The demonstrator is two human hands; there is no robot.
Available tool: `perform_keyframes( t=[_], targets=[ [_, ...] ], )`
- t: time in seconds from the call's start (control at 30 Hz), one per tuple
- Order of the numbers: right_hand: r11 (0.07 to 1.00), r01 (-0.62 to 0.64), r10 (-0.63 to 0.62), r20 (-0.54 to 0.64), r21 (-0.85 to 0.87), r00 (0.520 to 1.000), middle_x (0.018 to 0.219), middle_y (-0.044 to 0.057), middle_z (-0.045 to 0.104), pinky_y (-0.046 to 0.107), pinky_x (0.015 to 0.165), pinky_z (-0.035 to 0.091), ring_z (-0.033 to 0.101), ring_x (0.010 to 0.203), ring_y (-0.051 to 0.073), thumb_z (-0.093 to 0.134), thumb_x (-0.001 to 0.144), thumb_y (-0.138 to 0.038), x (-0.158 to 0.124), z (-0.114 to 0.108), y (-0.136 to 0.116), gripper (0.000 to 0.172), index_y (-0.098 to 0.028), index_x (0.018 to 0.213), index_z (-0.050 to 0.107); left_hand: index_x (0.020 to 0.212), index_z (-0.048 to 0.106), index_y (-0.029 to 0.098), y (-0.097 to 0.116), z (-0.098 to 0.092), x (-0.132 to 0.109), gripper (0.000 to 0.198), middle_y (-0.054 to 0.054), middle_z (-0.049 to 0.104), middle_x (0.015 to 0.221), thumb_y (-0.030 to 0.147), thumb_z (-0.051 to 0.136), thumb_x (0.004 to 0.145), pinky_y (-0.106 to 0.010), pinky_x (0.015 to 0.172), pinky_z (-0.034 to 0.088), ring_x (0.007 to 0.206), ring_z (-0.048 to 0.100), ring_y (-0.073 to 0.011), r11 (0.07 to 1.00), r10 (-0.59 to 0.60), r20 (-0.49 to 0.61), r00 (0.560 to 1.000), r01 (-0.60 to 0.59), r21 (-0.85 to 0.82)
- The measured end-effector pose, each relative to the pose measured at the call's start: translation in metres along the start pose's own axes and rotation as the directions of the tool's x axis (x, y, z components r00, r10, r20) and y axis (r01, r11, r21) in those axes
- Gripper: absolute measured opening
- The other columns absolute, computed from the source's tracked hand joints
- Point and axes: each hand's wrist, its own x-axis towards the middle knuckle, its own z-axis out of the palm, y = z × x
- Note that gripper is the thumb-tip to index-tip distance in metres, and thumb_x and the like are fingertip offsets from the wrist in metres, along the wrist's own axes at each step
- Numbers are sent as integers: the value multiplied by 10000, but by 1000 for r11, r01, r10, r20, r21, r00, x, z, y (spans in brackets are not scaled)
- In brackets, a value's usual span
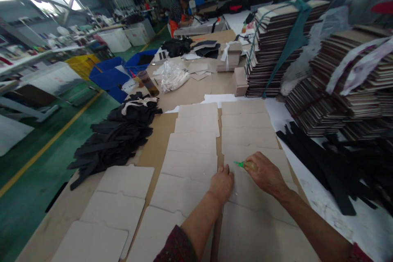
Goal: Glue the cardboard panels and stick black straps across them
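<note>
My right hand (266,173) grips a small tool with a tan handle (250,166) and a thin green tip (238,163). Its tip points left, just over a grey-beige cardboard panel (254,178) in the right-hand row; whether it touches the board, I cannot tell. My left hand (221,182) rests with its fingertips at the left edge of that row, fingers a little apart and holding nothing. Overlapping panels of the same kind form a middle row (190,163) and a left row (115,204). My forearms hide parts of the nearer panels.
Black fabric strips lie in a heap (119,131) on the left and another bundle (316,163) on the right. Tied board stacks (276,45) rise at the back right. Farther back are a plastic bag (173,75), a jar (149,84), blue bins (109,75) and a person (179,12).
</note>
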Motion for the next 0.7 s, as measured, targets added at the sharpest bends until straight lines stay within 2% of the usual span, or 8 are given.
perform_keyframes(
  t=[0.17,0.3,0.53,0.7],
  targets=[
    [988,29,-26,25,-152,999,964,43,565,312,752,430,544,951,219,531,926,-260,7,-6,-15,30,-233,924,544,1187,623,104,0,0,0,349,-176,458,1454,134,361,959,-365,1011,490,1277,477,-275,1000,4,-5,1000,-5,-15],
    [977,34,-29,28,-212,999,948,37,564,307,733,413,546,945,215,524,926,-234,12,-14,-13,27,-231,903,538,1180,628,103,0,0,1,348,-177,463,1448,136,362,958,-365,981,510,1279,474,-282,1000,0,-6,1000,0,-19],
    [997,-27,33,84,-70,996,958,10,571,305,749,419,556,929,197,564,896,-278,6,-14,4,40,-250,910,540,1191,619,113,-1,-3,0,350,-165,459,1456,128,361,955,-361,964,522,1266,484,-272,1000,6,-1,1000,-6,-26],
    [1000,-12,12,-1,-9,1000,963,35,575,336,778,435,545,948,222,532,903,-315,3,-1,-2,75,-243,919,544,1176,627,107,-2,-7,-1,350,-163,473,1440,124,366,945,-357,962,525,1256,485,-276,1000,7,11,1000,-7,-28]
  ],
)
